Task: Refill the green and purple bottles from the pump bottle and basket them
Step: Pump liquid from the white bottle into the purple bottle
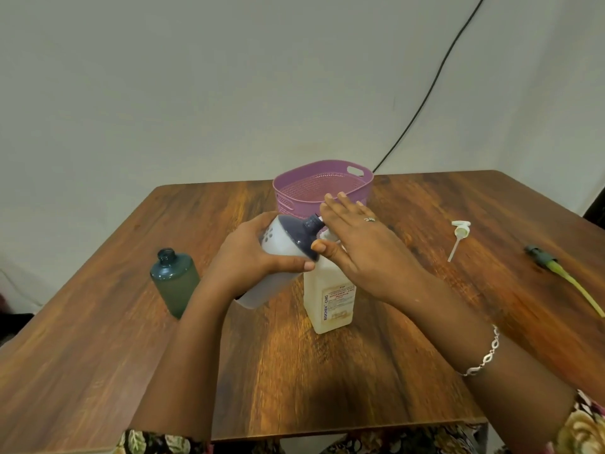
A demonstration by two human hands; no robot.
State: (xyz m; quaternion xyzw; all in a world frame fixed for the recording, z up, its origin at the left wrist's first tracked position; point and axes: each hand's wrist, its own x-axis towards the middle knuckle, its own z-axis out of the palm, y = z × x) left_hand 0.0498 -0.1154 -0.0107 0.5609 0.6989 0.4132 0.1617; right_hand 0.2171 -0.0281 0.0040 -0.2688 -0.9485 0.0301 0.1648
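Item 1: purple bottle [281, 247], frosted body, dark shoulder and neck, uncapped. I see it held above the table [360, 371], just left of the pump bottle's top. Its long axis is tilted, base low and left, with the open neck pointing up and right toward that top. I cannot tell its fill.

Item 2: pump bottle [327, 303], upright at centre, pale with a printed label. Its pump head [460, 231] is off and lies well apart on the right. Level unclear.

Item 3: left hand [248, 253], fingers and thumb wrapped round the purple bottle's body.

Item 4: right hand [357, 244], fingers straight and spread, gripping nothing, held over the pump bottle's top with the thumb at the purple bottle's shoulder.

Item 5: green bottle [175, 283], upright, uncapped, left of the hands.

Item 6: basket [291, 204], behind the hands, with its perforated floor visible.
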